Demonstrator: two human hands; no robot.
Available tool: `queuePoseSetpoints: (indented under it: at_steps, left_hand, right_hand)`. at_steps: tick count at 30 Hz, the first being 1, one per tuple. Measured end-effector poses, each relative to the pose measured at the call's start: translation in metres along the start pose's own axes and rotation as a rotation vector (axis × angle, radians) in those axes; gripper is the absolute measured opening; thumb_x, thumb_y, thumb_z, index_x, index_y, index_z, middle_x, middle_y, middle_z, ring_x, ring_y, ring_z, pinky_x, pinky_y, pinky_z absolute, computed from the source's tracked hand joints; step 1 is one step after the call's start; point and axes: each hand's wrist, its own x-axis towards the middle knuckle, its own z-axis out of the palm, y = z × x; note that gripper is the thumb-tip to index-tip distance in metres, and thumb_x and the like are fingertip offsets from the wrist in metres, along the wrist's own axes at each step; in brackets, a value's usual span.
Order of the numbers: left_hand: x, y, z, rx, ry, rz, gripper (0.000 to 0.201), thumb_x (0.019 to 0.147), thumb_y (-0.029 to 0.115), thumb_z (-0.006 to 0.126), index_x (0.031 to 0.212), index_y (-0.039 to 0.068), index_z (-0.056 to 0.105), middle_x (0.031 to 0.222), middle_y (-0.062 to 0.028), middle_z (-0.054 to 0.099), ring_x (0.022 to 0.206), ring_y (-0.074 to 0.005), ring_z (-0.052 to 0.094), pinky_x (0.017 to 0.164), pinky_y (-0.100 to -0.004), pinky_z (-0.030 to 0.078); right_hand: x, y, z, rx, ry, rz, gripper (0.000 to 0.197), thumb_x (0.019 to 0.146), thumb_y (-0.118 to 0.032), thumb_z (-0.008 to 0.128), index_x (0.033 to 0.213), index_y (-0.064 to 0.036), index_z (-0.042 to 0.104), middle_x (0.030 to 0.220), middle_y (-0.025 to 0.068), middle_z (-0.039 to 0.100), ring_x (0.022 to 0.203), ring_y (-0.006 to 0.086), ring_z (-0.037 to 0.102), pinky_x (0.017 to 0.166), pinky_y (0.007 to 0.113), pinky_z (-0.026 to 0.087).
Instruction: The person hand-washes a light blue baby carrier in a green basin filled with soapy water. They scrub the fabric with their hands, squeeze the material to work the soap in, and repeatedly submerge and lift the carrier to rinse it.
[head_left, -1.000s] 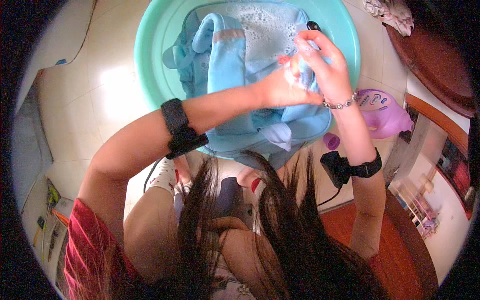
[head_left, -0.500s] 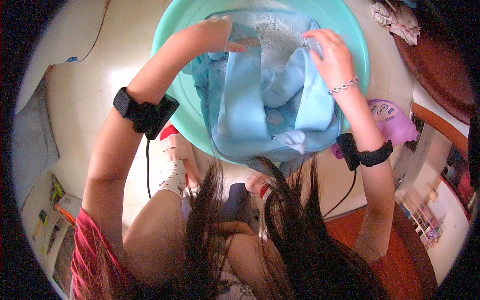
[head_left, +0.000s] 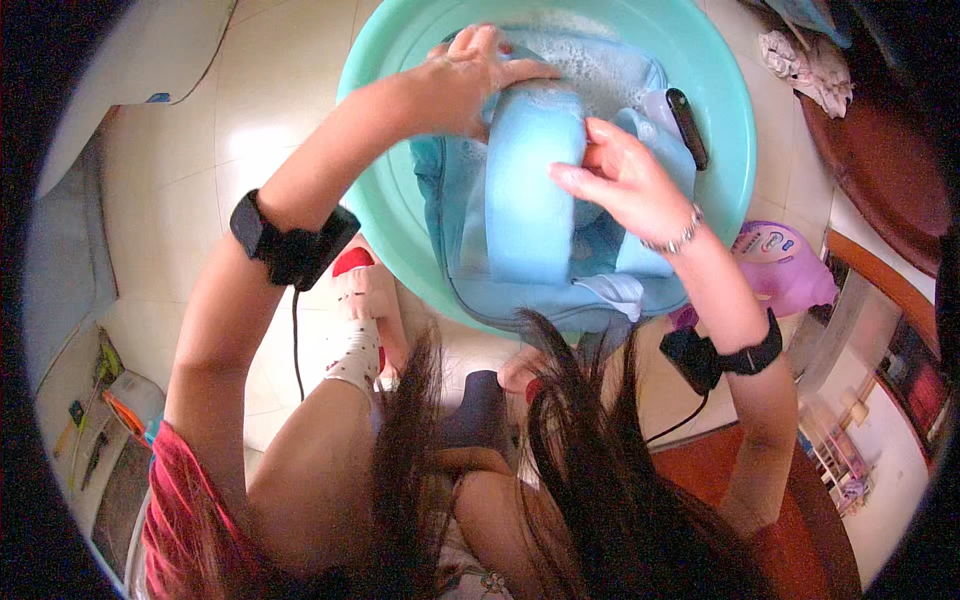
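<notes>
"Bag [head_left: 540, 300] first: where do you have it?"

"I've got it inside the round green basin [head_left: 728, 190], with white foam [head_left: 590, 85] at its far end. It's light blue, and a wide strap [head_left: 530, 210] arches up over its middle. A second strap [head_left: 645, 245] lies to the right of that one."

"And the hands?"

"Apart from each other, both at the wide strap. The right hand [head_left: 628, 185] is clamped on its right edge, thumb lying over the upper face. The left hand [head_left: 470, 80] touches the far end with fingers spread; from here I can't tell whether it grips anything."

"What do they wear?"

"I see a bracelet [head_left: 677, 235] on the right wrist, and a black band [head_left: 290, 240] with a small box on each forearm."

"Anything close by?"

"A black handle [head_left: 687, 130] sits just right of the second strap, near the basin's right wall. I can't make out what it belongs to. Outside, a purple bottle [head_left: 785, 275] is on the floor [head_left: 190, 160] to the right, beyond the right forearm, and I have a crumpled pale cloth [head_left: 808, 72] farther off, at the far right."
</notes>
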Motion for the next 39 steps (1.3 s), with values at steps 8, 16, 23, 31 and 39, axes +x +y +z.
queuePoseSetpoints:
  at_steps: [8,16,23,31,39]
  left_hand:
    - [-0.016,0.028,-0.007,-1.021,-0.150,0.136,0.040,0.068,0.025,0.055,0.100,0.001,0.051,0.115,-0.0141,0.042,0.107,-0.0278,0.040,0.089,-0.0346,0.033]
    - [-0.041,0.061,-0.007,-1.688,-0.158,-0.205,0.072,0.071,0.043,0.054,0.121,-0.002,0.031,0.120,-0.0125,0.039,0.111,-0.0194,0.035,0.095,-0.0319,0.023]
    - [0.004,0.090,-0.002,-1.687,0.645,-0.770,0.039,0.071,0.038,0.056,0.076,0.000,0.059,0.069,-0.0065,0.058,0.063,-0.0130,0.053,0.062,-0.0256,0.042]
    - [0.016,0.074,-0.001,-1.678,0.435,-0.850,0.049,0.079,0.045,0.038,0.085,0.000,0.057,0.074,-0.0103,0.058,0.064,-0.0190,0.056,0.062,-0.0310,0.045]
    - [0.012,0.086,0.005,-1.736,0.280,-0.572,0.061,0.079,0.060,0.024,0.090,0.008,0.053,0.080,-0.0041,0.054,0.076,-0.0127,0.051,0.070,-0.0265,0.041]
  right_hand:
    - [-0.031,-0.018,0.015,-0.490,0.323,-0.441,0.029,0.067,-0.011,0.062,0.089,-0.0006,0.047,0.088,0.0071,0.046,0.086,0.0157,0.045,0.080,0.027,0.035]
    - [-0.009,0.010,0.004,-0.036,0.433,-0.136,0.026,0.072,-0.012,0.059,0.091,-0.0017,0.045,0.079,0.0023,0.050,0.070,0.0102,0.047,0.063,0.024,0.040]
    - [0.005,-0.010,0.023,-0.722,0.561,-0.310,0.054,0.052,-0.020,0.073,0.089,0.0016,0.039,0.086,0.0173,0.046,0.077,0.0297,0.049,0.069,0.035,0.042]
    - [0.004,0.001,0.021,0.040,0.434,-0.442,0.051,0.053,-0.008,0.073,0.086,-0.0037,0.033,0.084,0.0131,0.049,0.079,0.0205,0.053,0.070,0.030,0.045]
    - [-0.002,-0.018,0.021,-0.110,0.314,-0.324,0.038,0.071,-0.018,0.060,0.104,-0.0025,0.048,0.100,0.0060,0.051,0.094,0.0121,0.046,0.081,0.025,0.037]
